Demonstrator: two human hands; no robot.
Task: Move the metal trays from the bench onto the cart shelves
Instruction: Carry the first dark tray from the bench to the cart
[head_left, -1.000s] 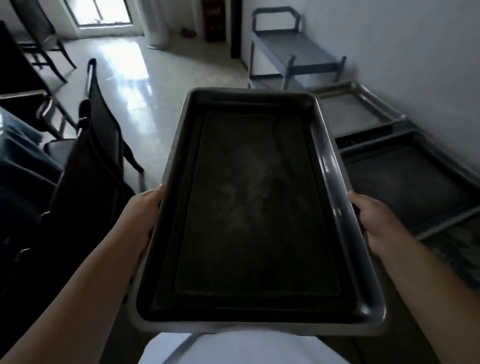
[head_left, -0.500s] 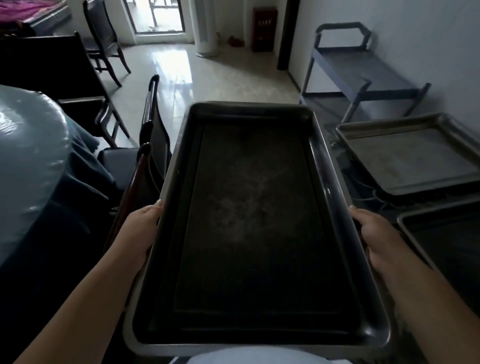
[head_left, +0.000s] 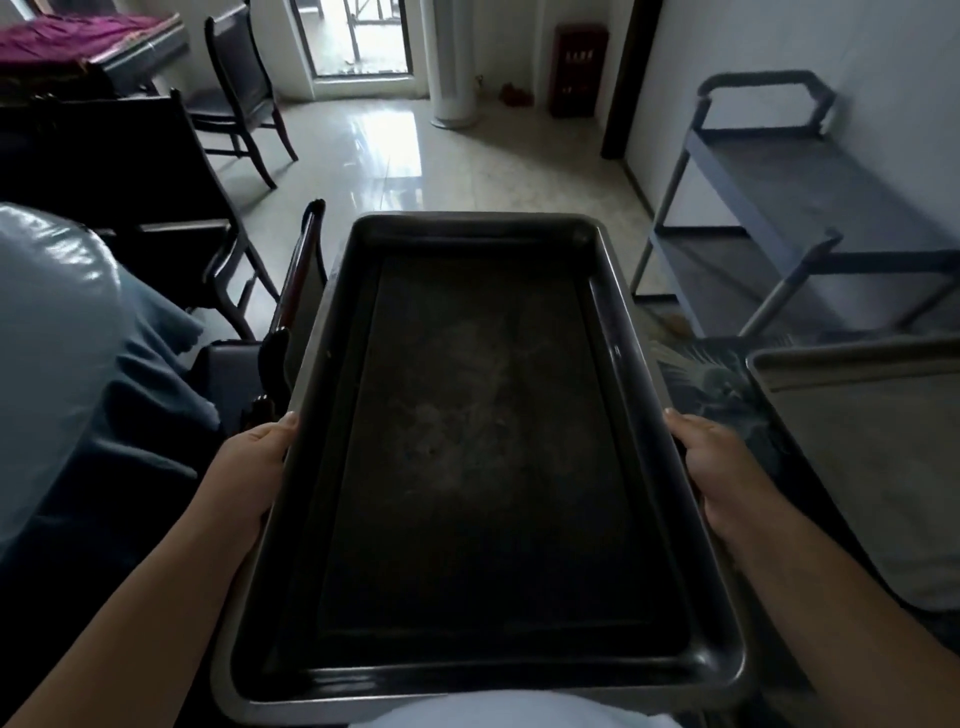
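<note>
From the head view I see my left hand (head_left: 254, 467) and right hand (head_left: 719, 467) gripping the dark metal tray (head_left: 483, 467) over a glossy tiled floor (head_left: 441, 166), the grey cart (head_left: 800, 208) ahead-right, another tray (head_left: 872, 441) apparently on the bench.

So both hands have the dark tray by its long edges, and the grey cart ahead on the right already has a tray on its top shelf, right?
Not quite. In the head view the grey cart ahead on the right has nothing on its top shelf. The rest holds: the left hand and the right hand grip the dark tray by its long edges.
</note>
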